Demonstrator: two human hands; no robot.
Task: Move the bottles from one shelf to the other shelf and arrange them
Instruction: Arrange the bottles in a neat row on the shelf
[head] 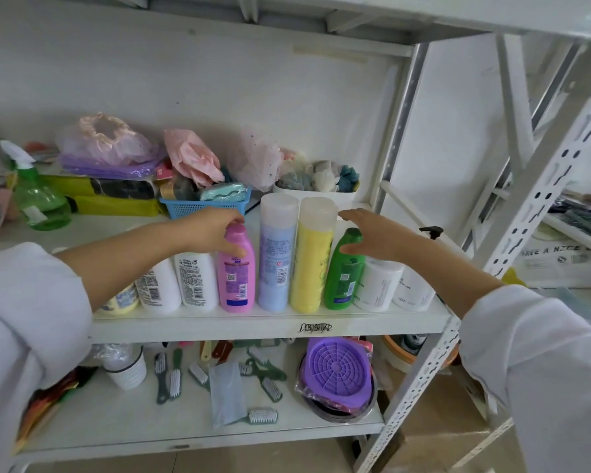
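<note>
A row of bottles stands along the front edge of the middle shelf (267,327). My left hand (207,230) grips the top of the pink bottle (236,278). To its left are two white bottles (197,279) and a pale yellow one, partly hidden by my forearm. To its right stand a tall blue bottle (276,254) and a tall yellow bottle (313,257). My right hand (372,235) hovers with fingers spread around the cap of the green bottle (343,271). Two white containers (377,285) end the row.
Behind the row sit a blue basket (198,206), a white tub of bath puffs (316,191), bagged cloths and a green spray bottle (36,196). The lower shelf (116,425) holds several brushes and a purple lid (336,367). A perforated upright (512,240) stands at right.
</note>
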